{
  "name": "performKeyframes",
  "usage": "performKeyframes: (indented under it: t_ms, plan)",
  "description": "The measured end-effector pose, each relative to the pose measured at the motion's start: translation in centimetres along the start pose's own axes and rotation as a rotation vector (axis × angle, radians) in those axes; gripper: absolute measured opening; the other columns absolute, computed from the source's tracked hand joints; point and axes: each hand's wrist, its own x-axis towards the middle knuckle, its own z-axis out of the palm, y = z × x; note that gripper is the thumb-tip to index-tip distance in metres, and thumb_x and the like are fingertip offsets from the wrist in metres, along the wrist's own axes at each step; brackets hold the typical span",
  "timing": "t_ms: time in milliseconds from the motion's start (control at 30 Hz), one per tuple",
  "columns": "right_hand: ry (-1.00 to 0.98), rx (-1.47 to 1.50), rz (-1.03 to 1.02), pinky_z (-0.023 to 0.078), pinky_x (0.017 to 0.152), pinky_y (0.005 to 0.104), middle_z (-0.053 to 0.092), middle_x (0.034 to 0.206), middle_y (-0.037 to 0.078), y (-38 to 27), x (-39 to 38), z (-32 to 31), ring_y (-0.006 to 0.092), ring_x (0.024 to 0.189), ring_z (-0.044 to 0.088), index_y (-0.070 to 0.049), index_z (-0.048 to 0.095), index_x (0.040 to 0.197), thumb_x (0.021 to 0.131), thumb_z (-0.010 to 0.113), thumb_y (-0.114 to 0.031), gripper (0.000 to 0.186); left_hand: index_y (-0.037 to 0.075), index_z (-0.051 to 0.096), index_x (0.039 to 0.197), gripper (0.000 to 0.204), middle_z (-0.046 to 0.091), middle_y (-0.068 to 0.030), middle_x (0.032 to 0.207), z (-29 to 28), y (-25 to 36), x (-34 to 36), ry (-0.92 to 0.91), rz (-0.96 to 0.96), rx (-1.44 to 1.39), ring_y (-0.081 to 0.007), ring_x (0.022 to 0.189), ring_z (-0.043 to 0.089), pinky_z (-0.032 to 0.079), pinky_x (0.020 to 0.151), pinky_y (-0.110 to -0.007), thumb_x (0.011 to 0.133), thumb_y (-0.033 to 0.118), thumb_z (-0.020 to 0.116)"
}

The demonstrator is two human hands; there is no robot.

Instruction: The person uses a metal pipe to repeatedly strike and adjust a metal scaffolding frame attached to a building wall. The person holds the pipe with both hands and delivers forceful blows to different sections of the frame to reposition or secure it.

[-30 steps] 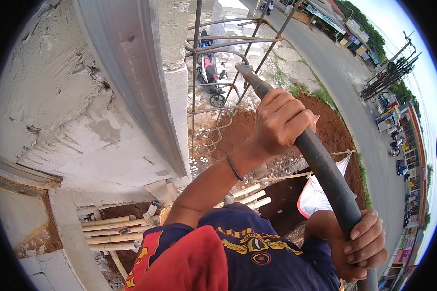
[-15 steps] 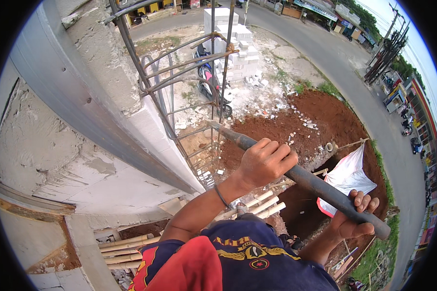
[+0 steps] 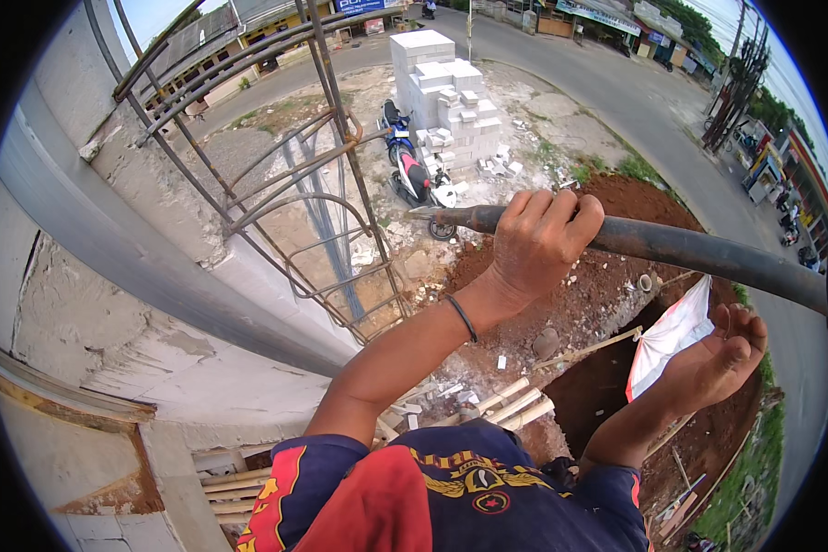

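My left hand (image 3: 541, 241) is wrapped over a thick, dark metal bar (image 3: 699, 251) with a narrow tapered tip. The bar lies nearly level across the view, its tip pointing left toward a rebar cage (image 3: 340, 147). Below the bar's thick right part, my right hand (image 3: 713, 359) is turned palm up with its fingers loosely curved and apart. Nothing is in it, and it does not grip the bar. The bar's far right end runs into the dark rim of the view. Steel rods and bent stirrups form the cage, which rises beside the wall.
On the left stands a block wall (image 3: 147, 359) with a grey metal channel (image 3: 184, 267). Far below are bamboo poles (image 3: 520, 405), a dug pit (image 3: 589, 396), red soil (image 3: 635, 201), a white sheet (image 3: 667, 340), a motorbike (image 3: 414, 175) and stacked pale blocks (image 3: 442, 92). A road curves beyond.
The bar has risen and swung from a downward slope to nearly level. My right hand has let go of it and moved right. The view has tilted up, showing more of the cage.
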Motion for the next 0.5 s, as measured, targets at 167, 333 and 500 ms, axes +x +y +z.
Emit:
performKeyframes:
  t_ms: [167, 333, 500]
  plan:
    - [-0.087, 0.718, 0.370, 0.047, 0.087, 0.0422, 0.059, 0.100, 0.011, 2.3, 5.4, 10.3, 0.0236, 0.091, 0.058, -0.005, 0.052, 0.117, 0.091, 0.067, -0.046, 0.051, 0.010, 0.055, 0.096, 0.023, 0.051, -0.0022, 0.073, 1.8, -2.0, 2.7, 0.112, 0.013, 0.095, -0.0198, 0.064, 0.056, 0.041, 0.060, -0.034, 0.076, 0.004, 0.065]
    - [-0.362, 1.064, 0.308, 0.046, 0.070, 0.0407, 0.056, 0.082, 0.008, 2.1, 10.0, 20.0, 0.0199, 0.070, 0.054, -0.007, 0.049, 0.103, 0.097, 0.061, -0.041, 0.036, 0.006, 0.047, 0.121, 0.065, 0.056, -0.0139, 0.104, -0.5, -5.6, 4.3, 0.061, -0.037, 0.122, -0.0315, 0.096, 0.056, 0.042, 0.083, -0.042, 0.080, 0.049, 0.073]
    - [-0.448, 1.291, 0.213, 0.045, 0.057, 0.0339, 0.055, 0.071, 0.004, 0.8, 11.0, 27.0, 0.0183, 0.059, 0.054, -0.011, 0.052, 0.090, 0.092, 0.066, -0.031, 0.025, 0.003, 0.059, 0.082, 0.021, 0.058, -0.0107, 0.071, -12.0, -11.5, 2.9, 0.294, -0.113, 0.427, -0.0316, 0.067, 0.056, 0.042, 0.067, -0.042, 0.096, 0.018, 0.057]
